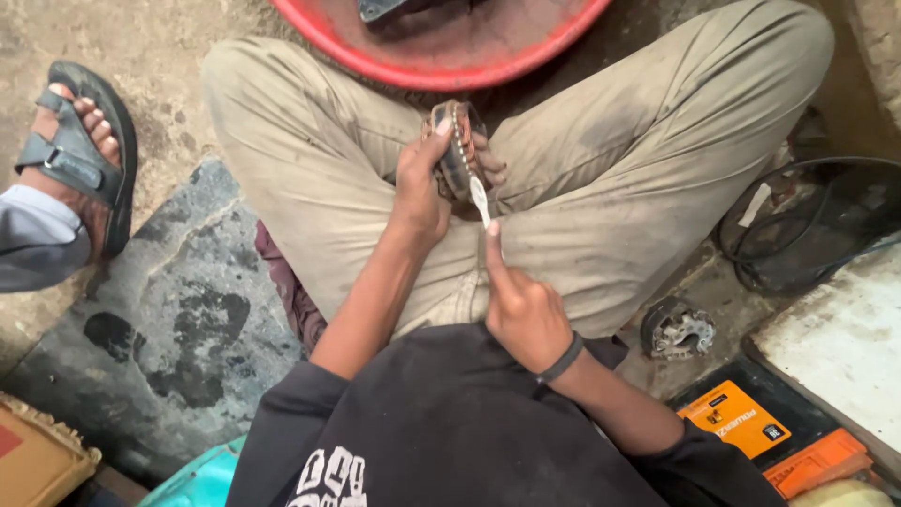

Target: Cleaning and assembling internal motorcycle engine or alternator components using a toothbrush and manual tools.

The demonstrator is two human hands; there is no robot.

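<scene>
I sit cross-legged on the ground in khaki trousers. My left hand [419, 184] grips a round, dirty metal machine part [457, 150] and holds it upright over my lap. My right hand [522, 305] holds a thin tool with a pale flat tip [481, 199], index finger stretched along it. The tip touches the lower edge of the round part. A dark band sits on my right wrist.
A red basin [441, 52] stands just beyond my knees. Another person's sandalled foot [80, 150] is at the left. A small metal part [678, 330] lies by my right knee, with black cable [798, 225], a white slab [840, 343] and a black-and-orange box [751, 422] to the right.
</scene>
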